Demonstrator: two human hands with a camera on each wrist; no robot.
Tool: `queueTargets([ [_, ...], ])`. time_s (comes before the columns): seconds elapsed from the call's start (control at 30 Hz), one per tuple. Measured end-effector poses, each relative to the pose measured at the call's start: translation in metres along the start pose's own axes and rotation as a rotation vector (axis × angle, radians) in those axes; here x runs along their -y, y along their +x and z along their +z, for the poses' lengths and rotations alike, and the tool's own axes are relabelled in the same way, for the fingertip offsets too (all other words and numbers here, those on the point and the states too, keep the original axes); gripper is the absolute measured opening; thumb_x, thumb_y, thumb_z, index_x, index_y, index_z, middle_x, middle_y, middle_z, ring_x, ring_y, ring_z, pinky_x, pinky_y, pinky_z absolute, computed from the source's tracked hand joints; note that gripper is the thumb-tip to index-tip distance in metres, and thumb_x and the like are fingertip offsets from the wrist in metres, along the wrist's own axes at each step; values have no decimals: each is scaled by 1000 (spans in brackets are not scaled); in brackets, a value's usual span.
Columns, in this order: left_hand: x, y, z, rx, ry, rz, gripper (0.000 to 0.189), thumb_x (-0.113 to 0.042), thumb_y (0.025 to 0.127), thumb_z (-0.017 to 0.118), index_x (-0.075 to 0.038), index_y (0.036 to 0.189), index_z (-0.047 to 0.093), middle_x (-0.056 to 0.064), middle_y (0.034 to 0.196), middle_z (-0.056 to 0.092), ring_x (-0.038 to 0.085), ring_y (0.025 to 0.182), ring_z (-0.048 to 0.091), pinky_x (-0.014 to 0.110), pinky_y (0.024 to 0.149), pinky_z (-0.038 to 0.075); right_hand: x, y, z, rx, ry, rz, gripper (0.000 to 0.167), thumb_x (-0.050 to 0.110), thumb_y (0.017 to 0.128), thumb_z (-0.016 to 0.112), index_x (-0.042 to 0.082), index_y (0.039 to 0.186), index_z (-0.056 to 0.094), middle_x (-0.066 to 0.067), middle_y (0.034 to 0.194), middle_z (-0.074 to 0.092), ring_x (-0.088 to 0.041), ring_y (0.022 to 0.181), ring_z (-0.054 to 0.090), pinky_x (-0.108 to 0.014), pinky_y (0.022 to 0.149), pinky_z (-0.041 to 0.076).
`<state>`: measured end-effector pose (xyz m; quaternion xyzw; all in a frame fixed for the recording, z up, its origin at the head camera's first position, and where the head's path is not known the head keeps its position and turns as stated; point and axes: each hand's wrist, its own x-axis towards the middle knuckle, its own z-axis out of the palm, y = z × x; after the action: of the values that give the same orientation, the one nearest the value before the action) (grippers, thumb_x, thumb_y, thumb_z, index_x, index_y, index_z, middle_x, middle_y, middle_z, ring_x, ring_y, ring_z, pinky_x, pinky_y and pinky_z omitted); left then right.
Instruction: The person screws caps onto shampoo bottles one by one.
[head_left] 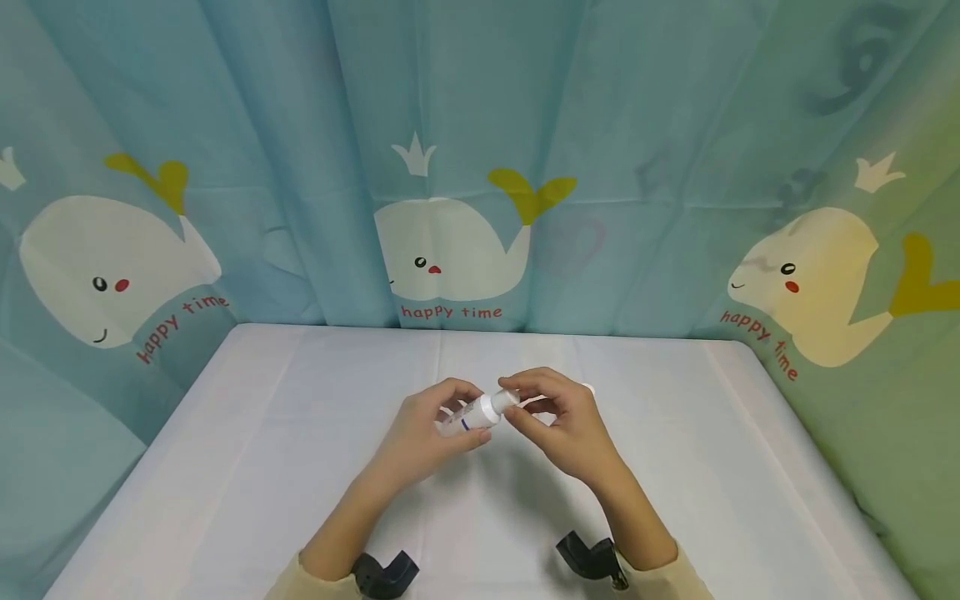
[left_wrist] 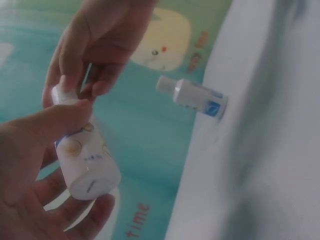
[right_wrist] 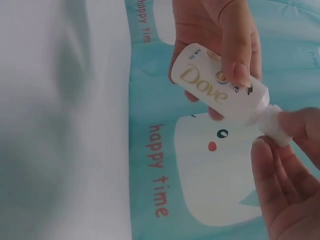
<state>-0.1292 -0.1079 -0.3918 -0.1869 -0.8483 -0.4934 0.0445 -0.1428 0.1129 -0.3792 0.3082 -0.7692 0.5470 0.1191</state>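
My left hand point(head_left: 423, 433) grips a small white Dove bottle point(right_wrist: 220, 85) by its body, tilted above the table with its capped end toward the right. At that end my right hand point(head_left: 558, 421) pinches the white cap point(right_wrist: 274, 125) between thumb and fingers. In the left wrist view the bottle's base faces the camera, and gold and blue print shows on its side. A second white bottle point(left_wrist: 200, 97) with a blue label stands on the table beyond the hands; in the head view the right hand hides most of it.
The table point(head_left: 300, 467) has a white cover. A blue-green curtain point(head_left: 465, 100) printed with whales hangs behind it and along both sides. A black wrist mount point(head_left: 386, 575) sits at the left sleeve, another mount point(head_left: 591, 557) at the right.
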Motion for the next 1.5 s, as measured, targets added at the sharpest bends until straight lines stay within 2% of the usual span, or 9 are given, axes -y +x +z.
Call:
queueTargets([
  [0.2,-2,-2,1,17,22,63,40,-30,79,86,-25,114,67,-18,107,67,5,90,60,29,79,53,0,-1,1,-37,-63,3,35,8,84,79,16,116,69,-1,109,69,-17,92,68,-32,75,59],
  [0.33,-2,-3,3,26,30,95,41,-29,78,86,-22,114,68,-15,107,68,5,89,60,27,77,53,0,-1,1,-24,-65,-18,22,9,85,78,17,103,69,1,106,69,-16,95,68,-31,74,59],
  [0.43,-3,-3,2,3,26,89,40,-26,78,86,-20,114,68,-14,107,68,6,89,61,26,77,53,0,-2,0,20,-49,-46,16,9,87,77,18,98,69,1,105,70,-14,97,66,-30,72,59],
  [0.57,-4,-3,-1,-39,28,82,41,-24,78,86,-20,114,68,-13,107,68,8,89,61,27,77,53,-1,-2,-2,63,-34,-74,23,6,88,74,14,109,70,-1,112,70,-15,99,66,-30,73,59],
  [0.7,-3,-2,-2,-28,26,88,41,-23,79,86,-20,115,68,-13,108,68,8,90,61,28,78,53,-1,-2,-2,54,-65,-77,29,7,89,74,13,116,69,-1,112,70,-14,95,68,-29,72,59],
  [0.93,-2,-2,0,-1,8,85,41,-27,79,86,-22,115,67,-15,110,67,5,91,60,27,78,54,1,-1,0,-5,-68,-65,28,6,86,77,13,112,69,-2,109,70,-16,93,66,-30,73,59],
  [1.1,-4,-2,-1,-16,21,93,41,-26,79,86,-20,115,68,-13,110,68,7,90,61,27,77,54,2,1,2,-1,-56,-90,25,1,83,78,10,105,69,-7,104,70,-15,92,65,-30,72,58],
  [1.27,-4,-2,-5,-44,36,87,40,-24,78,86,-20,114,68,-13,108,68,7,90,60,27,77,54,0,1,0,39,-18,-99,28,0,85,75,8,112,69,-8,109,71,-16,93,68,-30,72,59],
  [1.5,-3,-1,-6,-32,26,109,40,-27,79,86,-21,115,68,-14,109,67,5,90,60,27,78,53,-1,1,-1,32,-46,-58,32,7,87,76,13,118,68,-5,113,70,-15,93,68,-31,75,59],
])
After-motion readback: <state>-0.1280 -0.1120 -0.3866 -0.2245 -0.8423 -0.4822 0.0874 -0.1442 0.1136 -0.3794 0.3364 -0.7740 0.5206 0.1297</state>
